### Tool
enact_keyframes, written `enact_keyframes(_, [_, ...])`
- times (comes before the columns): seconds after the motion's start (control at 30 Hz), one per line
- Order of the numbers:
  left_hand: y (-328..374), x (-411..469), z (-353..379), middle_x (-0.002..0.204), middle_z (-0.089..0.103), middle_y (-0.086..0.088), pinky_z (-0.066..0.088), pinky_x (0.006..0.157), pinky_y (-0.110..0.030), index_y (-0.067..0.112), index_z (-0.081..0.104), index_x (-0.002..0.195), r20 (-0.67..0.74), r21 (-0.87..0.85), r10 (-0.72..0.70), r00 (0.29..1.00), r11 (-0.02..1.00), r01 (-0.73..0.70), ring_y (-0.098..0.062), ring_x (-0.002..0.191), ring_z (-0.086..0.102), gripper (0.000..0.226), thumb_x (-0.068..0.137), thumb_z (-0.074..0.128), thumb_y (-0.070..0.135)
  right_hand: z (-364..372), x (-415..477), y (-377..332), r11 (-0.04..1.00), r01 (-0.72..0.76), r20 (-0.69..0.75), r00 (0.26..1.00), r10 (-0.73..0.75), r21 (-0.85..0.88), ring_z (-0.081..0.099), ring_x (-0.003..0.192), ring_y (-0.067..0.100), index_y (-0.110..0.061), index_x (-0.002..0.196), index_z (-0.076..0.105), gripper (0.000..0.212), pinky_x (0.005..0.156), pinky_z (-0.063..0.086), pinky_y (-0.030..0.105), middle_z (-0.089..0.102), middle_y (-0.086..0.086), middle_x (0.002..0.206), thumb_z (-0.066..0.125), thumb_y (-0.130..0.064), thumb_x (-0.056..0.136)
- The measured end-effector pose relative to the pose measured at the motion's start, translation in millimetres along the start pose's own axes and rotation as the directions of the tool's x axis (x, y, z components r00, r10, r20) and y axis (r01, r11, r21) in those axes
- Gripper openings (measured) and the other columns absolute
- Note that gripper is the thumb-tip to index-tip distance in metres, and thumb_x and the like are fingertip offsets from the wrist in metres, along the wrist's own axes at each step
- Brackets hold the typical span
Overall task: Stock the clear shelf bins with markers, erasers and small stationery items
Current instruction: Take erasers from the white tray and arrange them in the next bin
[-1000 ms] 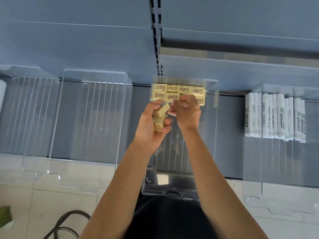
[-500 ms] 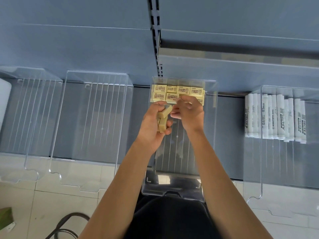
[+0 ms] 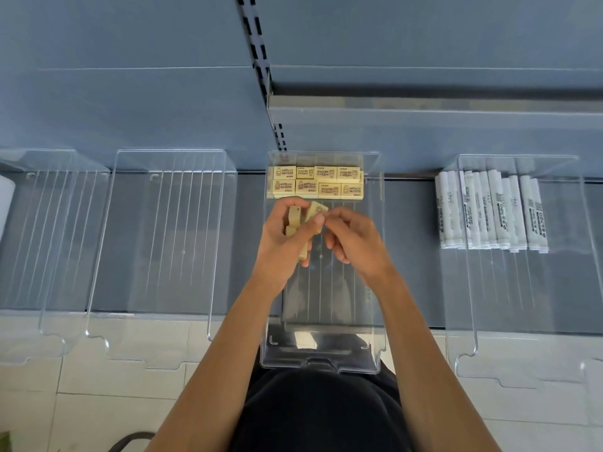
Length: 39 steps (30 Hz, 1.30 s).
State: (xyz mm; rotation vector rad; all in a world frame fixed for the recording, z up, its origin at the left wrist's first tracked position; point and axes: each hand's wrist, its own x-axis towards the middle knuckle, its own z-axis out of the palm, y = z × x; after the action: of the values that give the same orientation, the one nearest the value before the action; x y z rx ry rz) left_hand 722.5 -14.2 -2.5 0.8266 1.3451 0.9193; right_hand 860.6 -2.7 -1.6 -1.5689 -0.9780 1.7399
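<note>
Far out at the left edge a white shape (image 3: 5, 203) peeks in, cut off, and what it is I can't tell. Next along, a clear bin (image 3: 49, 243) sits on the grey shelf (image 3: 249, 223), and right beside it there's a second clear bin (image 3: 169, 236), its front end hanging out over the pale floor tiles (image 3: 107, 380). Down in the bottom corner, a black cable (image 3: 130, 438) curls across those tiles.

Now to the centre, and this is where it's happening! The middle bin (image 3: 321, 365) has two neat rows of packed erasers (image 3: 315, 184) pressed up against its back wall, printed faces up. Just in front of those rows, above the bin floor, the left hand (image 3: 284, 243) has its fingers curled round a small clutch of loose erasers (image 3: 294, 216), a firm hold. Sticking up between the two hands is a single eraser (image 3: 318, 208), tilted, with the left thumb under it and the right hand (image 3: 359, 243) pinching its edge in a narrow fingertip grip, the other fingers tucked in. Below the arms, dark clothing (image 3: 319, 412) fills the bottom of the view.

Across to the right, well apart from the hands, white markers (image 3: 489, 210) lie side by side at the back of the right-hand bin (image 3: 522, 305).
</note>
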Motion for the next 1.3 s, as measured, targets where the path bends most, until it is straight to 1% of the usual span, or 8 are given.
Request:
enact_keyframes(0.13, [-2,-2,2,0.08,0.061,-0.003,0.042,0.039,-0.026,0.012,0.055,0.108,0.01,0.009,0.008,1.0,1.0,-0.008,-0.02,0.054,0.05,0.017,0.094,0.063,0.018,-2,0,2,0.993,0.013,-0.032,0.999,-0.009,0.117,0.037,0.044,0.006,-0.009,0.084,0.059,0.018,0.04,0.03,0.016,0.05,-0.004,0.055,0.051,-0.013,0.1])
enact_keyframes(0.3, [-6,-6,3,0.084,0.06,-0.004,0.041,0.039,-0.025,0.011,0.057,0.113,0.002,-0.082,-0.055,0.998,0.995,0.055,-0.014,0.053,0.05,0.014,0.098,0.057,0.013,-2,2,5,0.991,0.083,-0.053,0.996,-0.078,0.102,0.048,0.054,0.008,-0.006,0.097,0.064,0.015,0.049,0.04,0.019,0.055,-0.003,0.063,0.052,-0.014,0.1])
enact_keyframes(0.43, [-4,-4,1,0.081,0.061,-0.005,0.042,0.039,-0.027,0.017,0.061,0.106,0.023,0.019,-0.015,1.0,1.0,0.014,-0.02,0.053,0.051,0.009,0.097,0.061,0.014,-2,3,4,0.995,0.066,-0.055,0.997,-0.063,0.07,0.056,0.061,0.009,-0.009,0.1,0.067,0.017,0.057,0.048,0.023,0.062,-0.005,0.066,0.05,-0.015,0.1])
enact_keyframes(0.57, [2,-1,-3,0.073,0.058,-0.004,0.046,0.04,-0.029,0.019,0.062,0.1,0.061,0.146,0.051,0.997,0.988,-0.06,-0.025,0.054,0.051,0.013,0.093,0.067,0.01,0,5,-1,0.993,0.095,-0.047,0.995,-0.092,0.076,0.071,0.078,0.021,-0.004,0.1,0.068,0.025,0.069,0.057,0.029,0.072,0.005,0.083,0.055,-0.025,0.1])
enact_keyframes(0.77, [4,-5,-7,0.076,0.061,-0.003,0.042,0.041,-0.028,0.011,0.058,0.108,-0.108,-0.017,0.017,0.994,1.0,-0.019,-0.019,0.051,0.048,0.01,0.098,0.06,0.01,10,8,-9,0.97,0.132,-0.043,0.991,-0.126,0.206,0.072,0.091,0.026,-0.004,0.119,0.056,0.027,0.081,0.059,0.034,0.074,0.012,0.103,0.063,-0.013,0.095])
enact_keyframes(1.0, [-1,-4,-2,0.071,0.061,0.001,0.044,0.042,-0.028,0.016,0.06,0.106,-0.138,-0.01,-0.009,0.99,1.0,0.008,-0.016,0.051,0.051,0.009,0.098,0.06,0.013,12,7,-1,0.953,0.136,-0.043,0.991,-0.129,0.27,0.069,0.085,0.022,-0.014,0.11,0.064,0.015,0.077,0.058,0.03,0.074,0.006,0.097,0.061,-0.016,0.095])
enact_keyframes(1.17, [-6,-3,6,0.07,0.059,0.003,0.042,0.041,-0.026,0.013,0.06,0.105,-0.147,-0.071,-0.097,0.984,0.994,0.087,-0.012,0.05,0.052,0.008,0.098,0.058,0.009,7,5,1,0.97,0.201,-0.005,0.979,-0.202,0.139,0.065,0.099,0.019,-0.027,0.114,0.068,0.037,0.078,0.055,0.027,0.068,-0.002,0.119,0.041,-0.004,0.102])
enact_keyframes(1.3, [-5,-2,10,0.082,0.062,-0.005,0.041,0.041,-0.025,0.014,0.064,0.115,-0.13,-0.136,-0.177,0.976,0.978,0.16,-0.011,0.051,0.051,0.018,0.1,0.054,0.012,3,3,2,0.974,0.216,-0.005,0.976,-0.216,0.075,0.065,0.083,0.018,-0.02,0.121,0.066,0.03,0.072,0.056,0.027,0.07,0.004,0.11,0.05,-0.007,0.1])
